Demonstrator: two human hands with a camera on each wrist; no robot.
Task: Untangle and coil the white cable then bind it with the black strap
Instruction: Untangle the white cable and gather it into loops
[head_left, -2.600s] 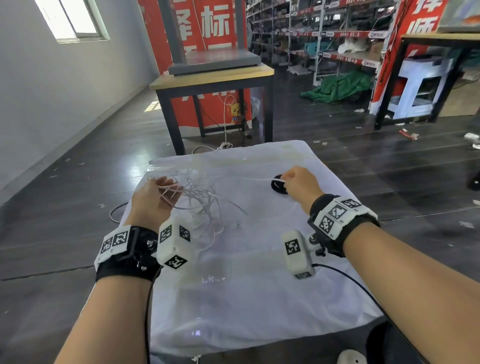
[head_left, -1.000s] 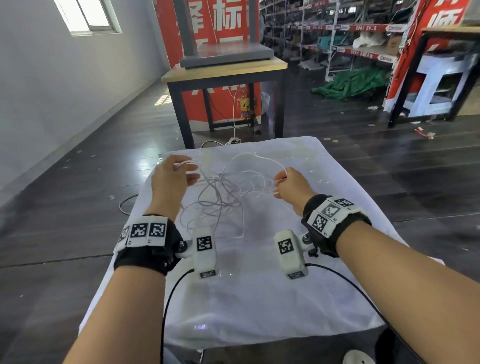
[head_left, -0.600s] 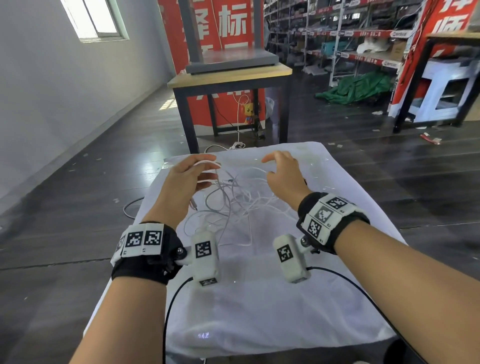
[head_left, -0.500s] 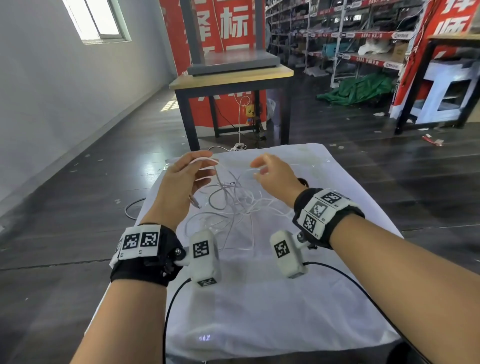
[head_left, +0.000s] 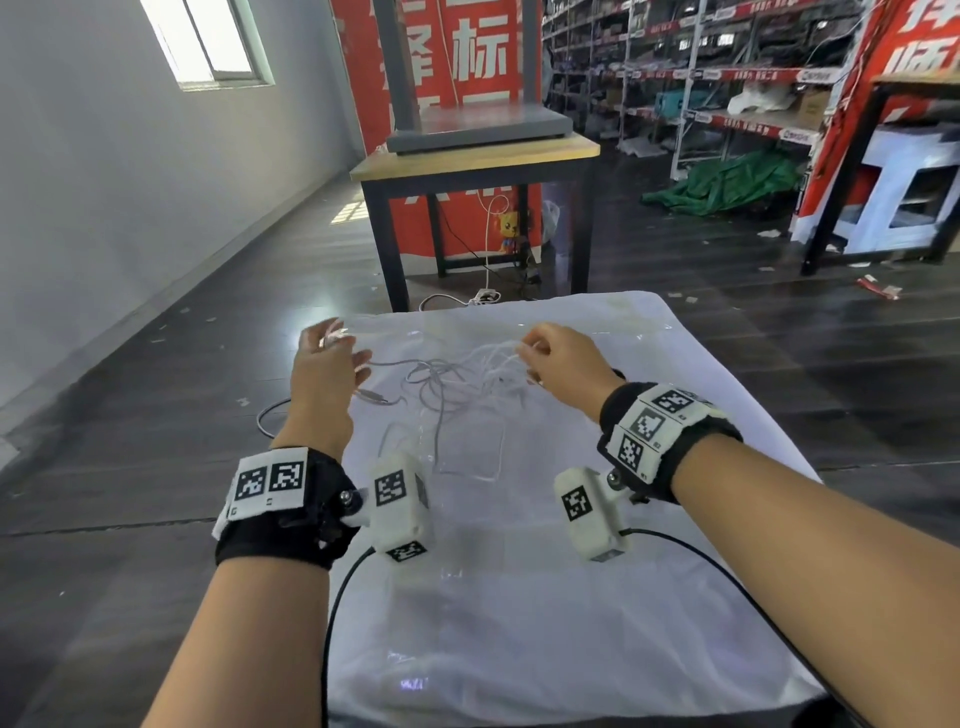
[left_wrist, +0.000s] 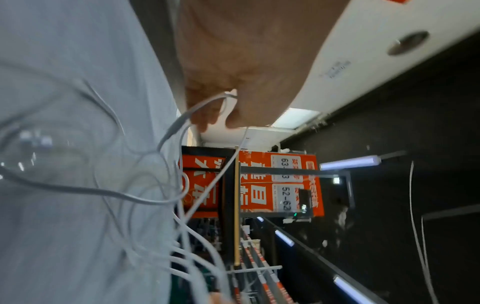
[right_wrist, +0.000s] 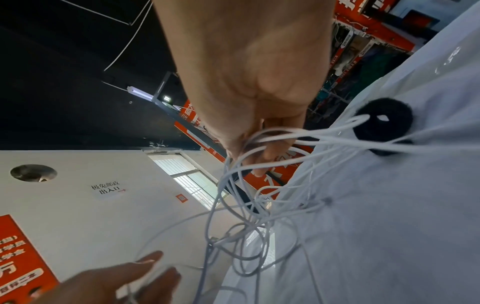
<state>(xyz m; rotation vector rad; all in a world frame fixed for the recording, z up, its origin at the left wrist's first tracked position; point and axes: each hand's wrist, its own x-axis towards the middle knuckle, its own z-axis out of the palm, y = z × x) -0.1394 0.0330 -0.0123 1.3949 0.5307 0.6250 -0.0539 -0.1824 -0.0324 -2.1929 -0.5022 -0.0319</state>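
Left hand (head_left: 324, 371) pinching white cable (head_left: 457, 374), right hand (head_left: 563, 364) gripping loops — black strap (right_wrist: 384, 121) beside

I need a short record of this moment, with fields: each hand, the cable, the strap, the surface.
left hand: raised, pinches one strand of the white cable
right hand: raised, grips a bunch of cable loops
white cable: tangled, spread between both hands, lower loops on the cloth
black strap: rolled in a ring, lies on the cloth beside the right hand, unused
surface: table with white cloth
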